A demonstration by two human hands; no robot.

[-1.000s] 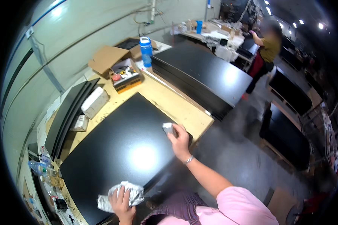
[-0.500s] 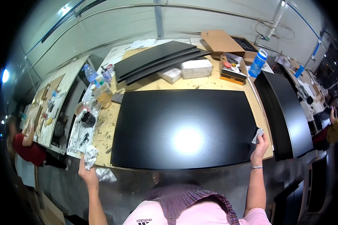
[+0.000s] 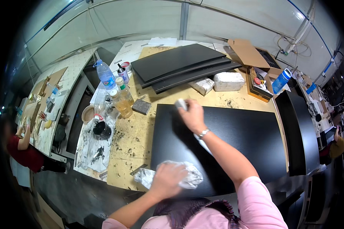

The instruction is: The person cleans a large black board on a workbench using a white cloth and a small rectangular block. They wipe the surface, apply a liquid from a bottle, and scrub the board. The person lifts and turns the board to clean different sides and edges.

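A dark, smooth black panel (image 3: 233, 145) lies flat on the workbench, with a light glare along its near left part. My left hand (image 3: 167, 179), smeared by motion, is on a crumpled white rag (image 3: 192, 176) at the panel's near left corner. Bunched cloth sticks out on both sides of this hand. Over the panel's far left part, my right hand (image 3: 193, 117) is closed on a small pale pad (image 3: 180, 104), whose exact kind I cannot make out. The right forearm crosses above the panel.
Stacked black boards (image 3: 183, 63) rest partly on white-wrapped blocks (image 3: 228, 81). To the left stand bottles (image 3: 122, 105), a dark pot (image 3: 102, 130) and a grey block (image 3: 141, 107). A parts box (image 3: 258, 84) and a blue bottle (image 3: 281, 81) stand right. Another person (image 3: 25, 152) works at far left.
My left hand has brought the rag from beyond the bench's left edge onto the panel. My right hand has moved from the panel's right edge to its far left part.
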